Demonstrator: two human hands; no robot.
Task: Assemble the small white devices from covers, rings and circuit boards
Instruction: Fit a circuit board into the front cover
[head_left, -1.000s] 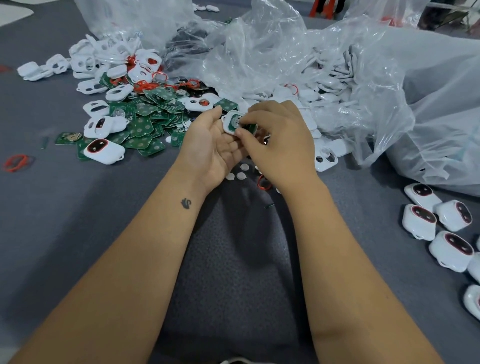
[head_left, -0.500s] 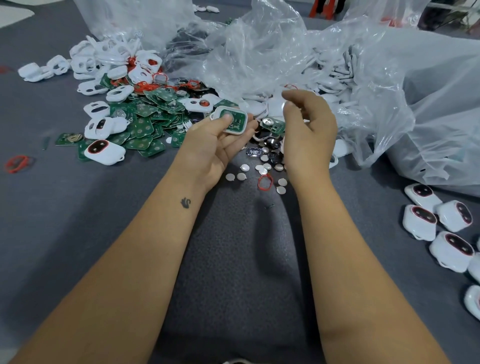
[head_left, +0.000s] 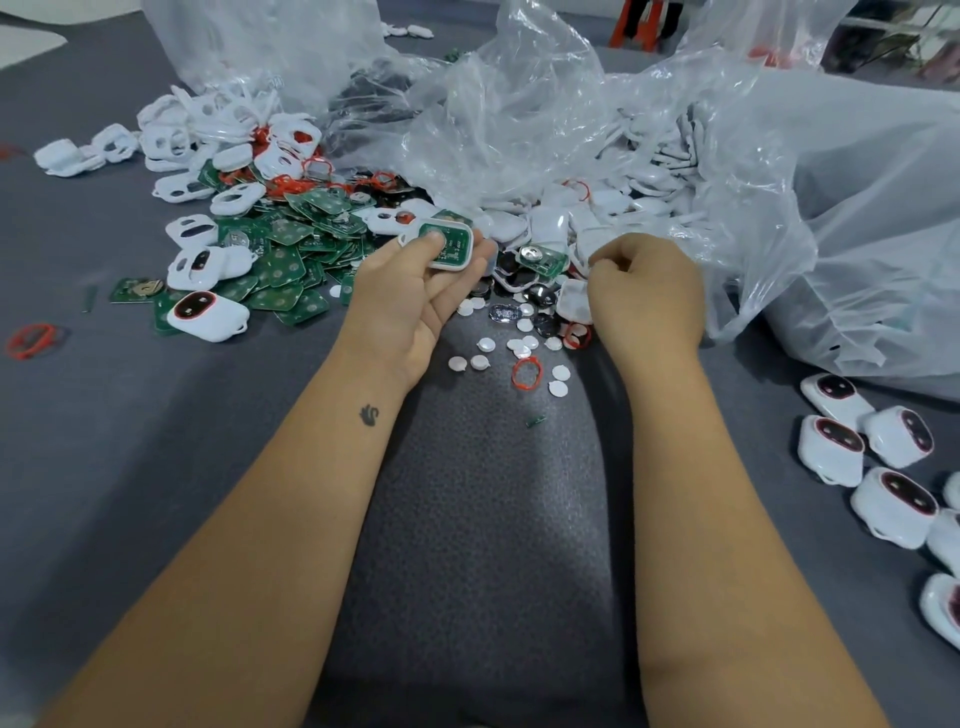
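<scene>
1. Left of the half-built device (head_left: 448, 245), green circuit boards (head_left: 291, 249) lie heaped.
2. Left hand (head_left: 410, 291) pinches the device, board seated, thumb on top.
3. Right of it, right hand (head_left: 647, 291) curls over the white covers (head_left: 574, 304); its catch, I cannot tell.
4. Next, likely: closing cover on.

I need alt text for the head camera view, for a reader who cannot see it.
The left hand holds a white cover with a green circuit board inside, while the right hand reaches with curled fingers into loose parts on a grey table. Green boards lie left, plastic bags behind, finished devices right.
</scene>
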